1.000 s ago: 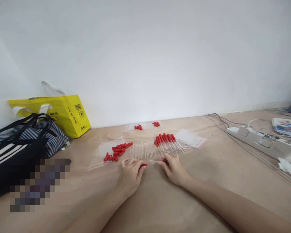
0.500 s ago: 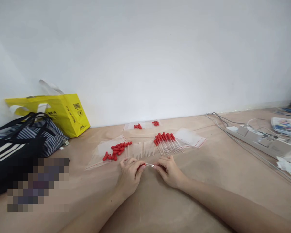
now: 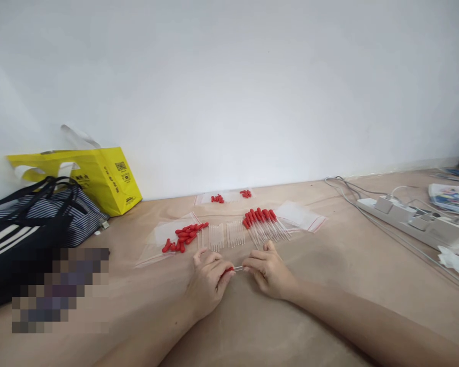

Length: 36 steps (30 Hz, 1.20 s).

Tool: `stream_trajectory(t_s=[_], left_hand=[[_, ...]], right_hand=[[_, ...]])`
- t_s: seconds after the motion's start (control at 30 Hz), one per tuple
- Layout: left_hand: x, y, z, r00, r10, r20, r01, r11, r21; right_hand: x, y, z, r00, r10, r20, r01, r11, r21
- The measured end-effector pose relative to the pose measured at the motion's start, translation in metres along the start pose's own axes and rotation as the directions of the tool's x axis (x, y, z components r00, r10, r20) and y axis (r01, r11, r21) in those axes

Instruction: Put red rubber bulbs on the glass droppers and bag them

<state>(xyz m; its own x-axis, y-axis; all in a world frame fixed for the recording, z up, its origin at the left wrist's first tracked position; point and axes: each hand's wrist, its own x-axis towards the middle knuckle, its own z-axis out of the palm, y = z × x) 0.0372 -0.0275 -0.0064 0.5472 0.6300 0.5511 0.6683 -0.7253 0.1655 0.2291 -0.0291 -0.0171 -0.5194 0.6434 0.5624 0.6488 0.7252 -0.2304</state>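
Note:
Between the fingers of my left hand (image 3: 209, 280) is a red rubber bulb (image 3: 230, 269), mostly covered by the fingertips. My right hand (image 3: 270, 272) pinches the far end of a thin clear dropper tube (image 3: 238, 268). The tube spans the short gap between the hands, its left end at the bulb. Beyond my left hand lie several loose red bulbs (image 3: 186, 234) on a clear zip bag (image 3: 153, 250). Bare clear tubes (image 3: 216, 237) lie side by side in the middle. Past my right hand, several droppers with red bulbs fitted (image 3: 260, 219) lie in a slanting row.
Another zip bag (image 3: 300, 216) lies right of the droppers. Near the wall are small red bulbs (image 3: 217, 199) on clear plastic. A yellow bag (image 3: 115, 178) and a black bag (image 3: 19, 244) stand left. A power strip (image 3: 409, 219) with cables lies right.
Both hands have shifted slightly toward me, with the bulb and tube between them. The fingers of my right hand are curled more. The laid-out pieces look unmoved.

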Motion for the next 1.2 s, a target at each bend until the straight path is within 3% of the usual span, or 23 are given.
stream_trajectory(t_s=[0.5,0.77,0.97,1.2], left_hand=[[0.002,0.004,-0.003,0.997,0.06,0.042,-0.059,0.998,-0.021],[0.003,-0.003,-0.004,0.998,0.029,0.064,-0.029,1.0,-0.001],[0.004,-0.007,-0.01,0.997,0.006,-0.08,-0.006,1.0,-0.001],[0.005,-0.015,-0.011,1.0,-0.013,0.007,0.013,0.996,0.087]], right_hand=[[0.001,0.0,0.007,0.999,-0.022,0.037,0.02,0.998,0.065],[0.005,0.002,0.003,0.999,0.025,0.047,-0.031,0.991,0.131],[0.006,0.009,-0.004,0.998,0.021,0.053,-0.032,0.98,0.196],[0.002,0.008,-0.005,0.999,0.006,0.044,-0.003,0.997,-0.071]])
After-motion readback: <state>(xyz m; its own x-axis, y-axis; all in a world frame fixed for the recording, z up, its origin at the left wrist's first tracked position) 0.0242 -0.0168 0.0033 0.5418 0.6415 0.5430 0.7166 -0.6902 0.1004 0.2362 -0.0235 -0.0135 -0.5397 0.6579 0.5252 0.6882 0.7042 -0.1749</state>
